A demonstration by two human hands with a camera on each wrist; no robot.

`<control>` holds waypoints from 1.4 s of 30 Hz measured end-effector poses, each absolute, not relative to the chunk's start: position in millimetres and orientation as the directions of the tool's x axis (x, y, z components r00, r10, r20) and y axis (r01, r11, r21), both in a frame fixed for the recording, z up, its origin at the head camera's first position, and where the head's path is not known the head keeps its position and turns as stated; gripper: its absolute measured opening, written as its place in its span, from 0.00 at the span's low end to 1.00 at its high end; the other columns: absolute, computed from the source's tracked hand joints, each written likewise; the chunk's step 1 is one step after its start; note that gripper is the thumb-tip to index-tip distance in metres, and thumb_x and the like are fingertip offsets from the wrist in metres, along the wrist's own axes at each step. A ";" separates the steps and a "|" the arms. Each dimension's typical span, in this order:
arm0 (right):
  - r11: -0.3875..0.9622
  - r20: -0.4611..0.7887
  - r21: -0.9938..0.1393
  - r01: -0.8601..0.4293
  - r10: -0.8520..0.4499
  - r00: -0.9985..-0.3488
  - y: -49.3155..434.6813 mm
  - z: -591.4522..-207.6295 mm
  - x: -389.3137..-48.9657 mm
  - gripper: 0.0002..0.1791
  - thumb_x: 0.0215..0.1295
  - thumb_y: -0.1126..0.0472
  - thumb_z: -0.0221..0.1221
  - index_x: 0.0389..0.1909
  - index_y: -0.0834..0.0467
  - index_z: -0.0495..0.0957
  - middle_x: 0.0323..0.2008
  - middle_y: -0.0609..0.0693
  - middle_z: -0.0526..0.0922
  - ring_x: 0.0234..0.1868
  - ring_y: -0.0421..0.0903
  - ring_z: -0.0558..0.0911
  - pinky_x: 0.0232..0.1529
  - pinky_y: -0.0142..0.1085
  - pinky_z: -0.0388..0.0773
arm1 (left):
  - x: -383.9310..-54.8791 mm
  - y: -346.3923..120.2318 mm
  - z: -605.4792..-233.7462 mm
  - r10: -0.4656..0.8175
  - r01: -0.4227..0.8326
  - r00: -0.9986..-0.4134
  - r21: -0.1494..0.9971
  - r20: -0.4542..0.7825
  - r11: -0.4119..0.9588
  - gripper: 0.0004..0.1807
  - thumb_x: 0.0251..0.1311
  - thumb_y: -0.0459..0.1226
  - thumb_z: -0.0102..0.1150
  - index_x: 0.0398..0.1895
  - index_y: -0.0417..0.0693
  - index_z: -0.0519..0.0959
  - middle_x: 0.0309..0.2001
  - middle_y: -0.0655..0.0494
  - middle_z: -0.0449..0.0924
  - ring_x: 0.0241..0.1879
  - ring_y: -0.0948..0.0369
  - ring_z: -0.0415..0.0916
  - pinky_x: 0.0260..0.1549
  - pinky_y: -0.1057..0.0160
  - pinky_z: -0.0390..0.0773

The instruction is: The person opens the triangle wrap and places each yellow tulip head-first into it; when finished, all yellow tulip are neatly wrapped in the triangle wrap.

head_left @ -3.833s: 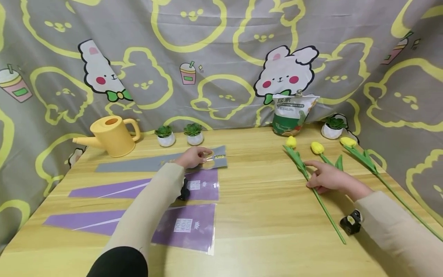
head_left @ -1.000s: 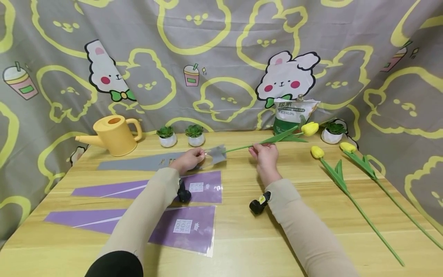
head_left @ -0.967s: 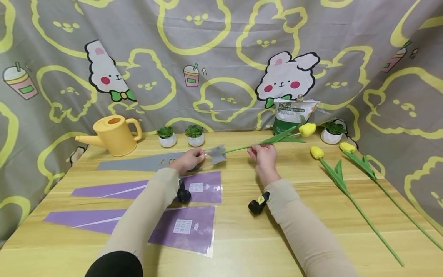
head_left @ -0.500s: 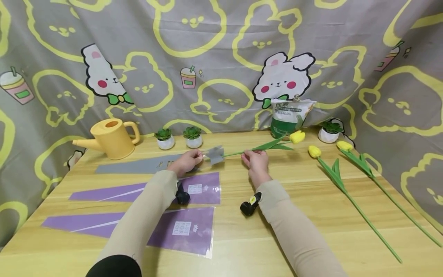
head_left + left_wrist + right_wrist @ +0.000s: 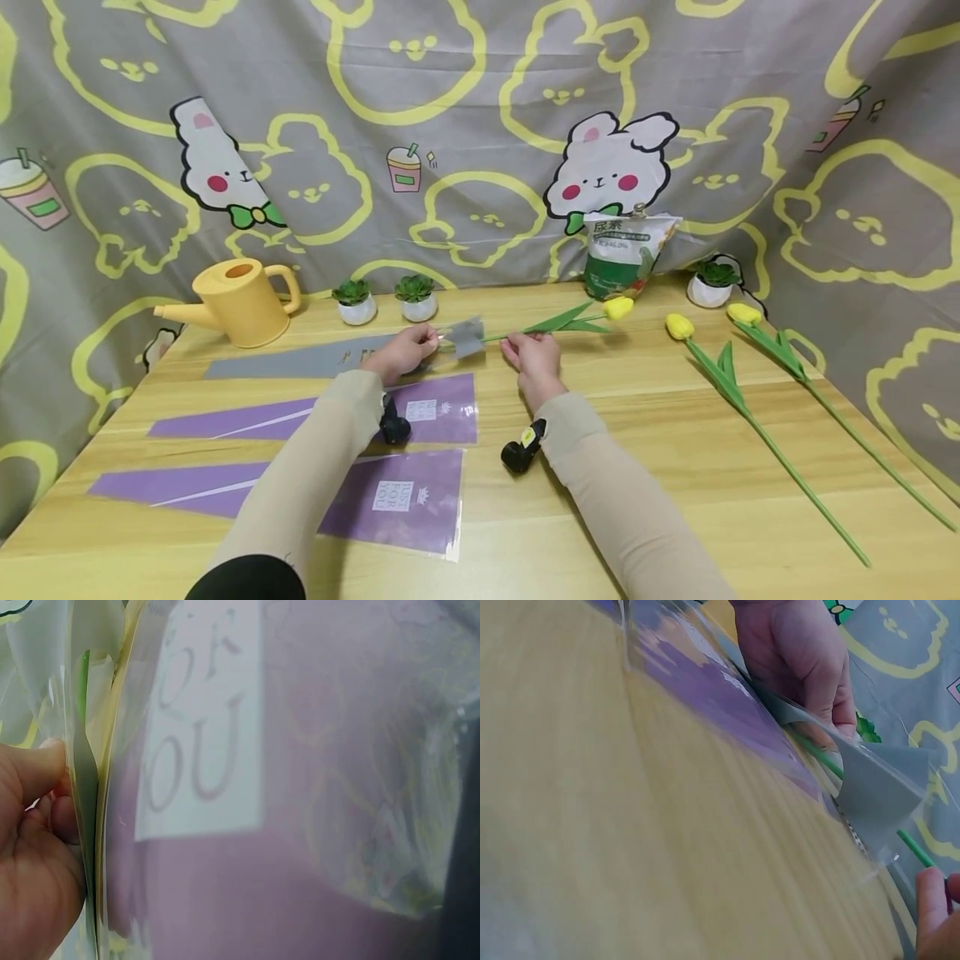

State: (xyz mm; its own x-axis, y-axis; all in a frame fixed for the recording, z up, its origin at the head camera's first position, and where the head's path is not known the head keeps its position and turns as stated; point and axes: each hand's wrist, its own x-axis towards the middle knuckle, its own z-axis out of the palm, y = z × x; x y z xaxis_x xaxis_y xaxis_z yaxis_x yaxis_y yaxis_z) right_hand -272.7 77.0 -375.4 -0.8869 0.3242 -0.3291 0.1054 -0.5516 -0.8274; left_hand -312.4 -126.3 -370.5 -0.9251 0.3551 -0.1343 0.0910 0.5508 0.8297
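Note:
At the back middle, my left hand (image 5: 405,350) pinches the mouth of a grey flower sleeve (image 5: 292,358), whose wide end (image 5: 881,787) stands spread in the right wrist view. A yellow artificial tulip (image 5: 558,320) is held by its stem between the thumb and fingers of my right hand (image 5: 536,362). Its lower stem runs leftward into the sleeve, showing green through the clear part, while the yellow bloom points right. In the left wrist view the fingers (image 5: 52,769) grip the film's edge. Two purple sleeves (image 5: 442,408) lie flat in front of the grey one.
Two more yellow tulips (image 5: 761,425) lie on the right of the wooden table (image 5: 585,517). Along the back stand a yellow watering can (image 5: 243,304), small potted succulents (image 5: 356,304) and a green-and-white bag (image 5: 622,258). A patterned curtain (image 5: 480,83) hangs behind.
My right hand first took the tulip from the right, then brought it to the grey sleeve. Since one second ago it has moved left, sliding the stem deeper. The left hand stays at the sleeve's mouth.

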 end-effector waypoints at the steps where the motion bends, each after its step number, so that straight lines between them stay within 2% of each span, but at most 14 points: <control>1: -0.551 -0.331 -0.827 0.111 0.318 -0.889 76.9 -374.9 -272.2 0.23 0.58 0.77 0.53 0.56 0.71 0.61 0.39 0.58 0.71 0.43 0.50 0.77 0.43 0.30 0.78 | -312.5 -126.6 -370.0 0.354 0.094 -0.926 0.830 -0.129 0.549 0.09 0.70 0.36 0.40 0.33 0.40 0.66 0.26 0.53 0.61 0.27 0.58 0.59 0.31 0.62 0.61; 5: -0.535 -0.347 -0.832 0.143 0.302 -0.888 78.5 -373.7 -268.9 0.24 0.57 0.78 0.54 0.56 0.73 0.63 0.45 0.61 0.70 0.48 0.52 0.77 0.42 0.29 0.77 | -312.7 -127.6 -368.0 0.355 0.106 -0.927 0.825 -0.120 0.555 0.09 0.70 0.36 0.41 0.34 0.40 0.66 0.27 0.53 0.61 0.27 0.58 0.59 0.31 0.62 0.61; 8: -0.516 -0.360 -0.840 0.169 0.296 -0.885 80.0 -372.9 -264.7 0.24 0.54 0.79 0.54 0.54 0.73 0.65 0.47 0.61 0.70 0.46 0.51 0.78 0.41 0.29 0.78 | -312.9 -128.4 -366.9 0.356 0.107 -0.927 0.821 -0.122 0.561 0.09 0.70 0.36 0.40 0.35 0.40 0.66 0.27 0.53 0.61 0.27 0.58 0.58 0.31 0.62 0.61; 12: -0.475 -0.370 -0.856 0.203 0.289 -0.883 81.7 -371.3 -258.3 0.21 0.51 0.80 0.54 0.50 0.74 0.69 0.43 0.61 0.74 0.38 0.48 0.81 0.41 0.31 0.78 | -312.1 -129.6 -365.9 0.362 0.117 -0.924 0.812 -0.122 0.572 0.09 0.70 0.36 0.40 0.34 0.40 0.66 0.27 0.52 0.60 0.27 0.58 0.58 0.31 0.61 0.61; 16: -0.416 -0.386 -0.869 0.268 0.231 -0.893 86.6 -368.5 -253.2 0.18 0.54 0.76 0.53 0.49 0.74 0.71 0.38 0.61 0.77 0.31 0.45 0.82 0.41 0.32 0.78 | -311.5 -130.8 -365.1 0.356 0.120 -0.927 0.807 -0.117 0.578 0.08 0.70 0.36 0.41 0.33 0.41 0.66 0.26 0.52 0.60 0.26 0.58 0.58 0.31 0.61 0.60; 21: -0.347 -0.407 -0.868 0.354 0.089 -0.909 102.6 -358.2 -249.2 0.20 0.61 0.71 0.52 0.54 0.72 0.66 0.37 0.60 0.76 0.32 0.46 0.82 0.43 0.34 0.78 | -311.8 -130.9 -365.1 0.357 0.125 -0.927 0.804 -0.114 0.582 0.09 0.70 0.36 0.41 0.34 0.40 0.67 0.26 0.53 0.60 0.26 0.58 0.57 0.30 0.62 0.61; 25: -0.310 -0.378 -0.881 0.357 0.007 -0.926 126.4 -346.7 -250.9 0.15 0.63 0.71 0.50 0.49 0.71 0.69 0.31 0.57 0.78 0.31 0.46 0.82 0.47 0.36 0.76 | -312.1 -130.1 -365.8 0.358 0.106 -0.924 0.810 -0.134 0.576 0.09 0.70 0.37 0.41 0.34 0.41 0.67 0.26 0.52 0.60 0.25 0.58 0.57 0.30 0.61 0.61; 29: -0.250 -0.327 -0.910 0.332 -0.061 -0.943 154.1 -333.2 -255.1 0.14 0.64 0.70 0.48 0.50 0.71 0.67 0.28 0.54 0.80 0.32 0.44 0.82 0.53 0.38 0.73 | -312.0 -129.5 -365.6 0.360 0.100 -0.922 0.810 -0.144 0.578 0.09 0.70 0.38 0.41 0.34 0.42 0.67 0.26 0.52 0.61 0.25 0.58 0.57 0.30 0.60 0.61; 32: -0.153 -0.278 -0.944 0.292 -0.107 -0.955 172.7 -324.8 -258.5 0.22 0.67 0.67 0.46 0.60 0.72 0.60 0.45 0.65 0.77 0.47 0.49 0.80 0.58 0.39 0.67 | -312.6 -129.0 -365.8 0.361 0.099 -0.921 0.810 -0.145 0.578 0.09 0.70 0.37 0.41 0.34 0.42 0.68 0.26 0.52 0.61 0.26 0.58 0.57 0.30 0.60 0.61; 34: -0.063 -0.221 -0.971 0.232 -0.144 -0.964 184.3 -322.5 -261.0 0.26 0.69 0.65 0.45 0.64 0.72 0.56 0.57 0.69 0.68 0.57 0.54 0.73 0.61 0.39 0.63 | -313.0 -128.6 -366.7 0.360 0.099 -0.922 0.810 -0.144 0.578 0.09 0.70 0.38 0.42 0.34 0.42 0.68 0.26 0.52 0.61 0.26 0.58 0.57 0.30 0.61 0.61; 36: 0.046 -0.165 -0.986 0.159 -0.179 -0.970 195.0 -322.3 -263.2 0.28 0.70 0.64 0.45 0.66 0.72 0.53 0.66 0.68 0.57 0.65 0.57 0.63 0.63 0.40 0.60 | -312.6 -128.5 -368.2 0.358 0.100 -0.923 0.807 -0.144 0.582 0.09 0.70 0.38 0.42 0.34 0.42 0.68 0.26 0.52 0.61 0.25 0.58 0.58 0.30 0.61 0.61; 37: 0.100 -0.134 -0.988 0.116 -0.196 -0.971 200.3 -322.7 -264.1 0.28 0.70 0.63 0.46 0.66 0.71 0.54 0.66 0.68 0.56 0.66 0.58 0.60 0.64 0.41 0.59 | -312.0 -128.6 -368.8 0.358 0.101 -0.922 0.805 -0.145 0.585 0.09 0.70 0.38 0.42 0.34 0.42 0.68 0.26 0.52 0.61 0.25 0.58 0.57 0.29 0.61 0.61; 42: 0.366 -0.025 -0.928 -0.072 -0.253 -0.967 222.7 -323.0 -267.1 0.28 0.68 0.58 0.52 0.64 0.67 0.61 0.64 0.65 0.63 0.65 0.58 0.63 0.64 0.47 0.60 | -309.9 -128.3 -370.3 0.353 0.089 -0.923 0.809 -0.153 0.582 0.08 0.70 0.38 0.42 0.34 0.43 0.68 0.26 0.52 0.61 0.25 0.57 0.57 0.30 0.60 0.61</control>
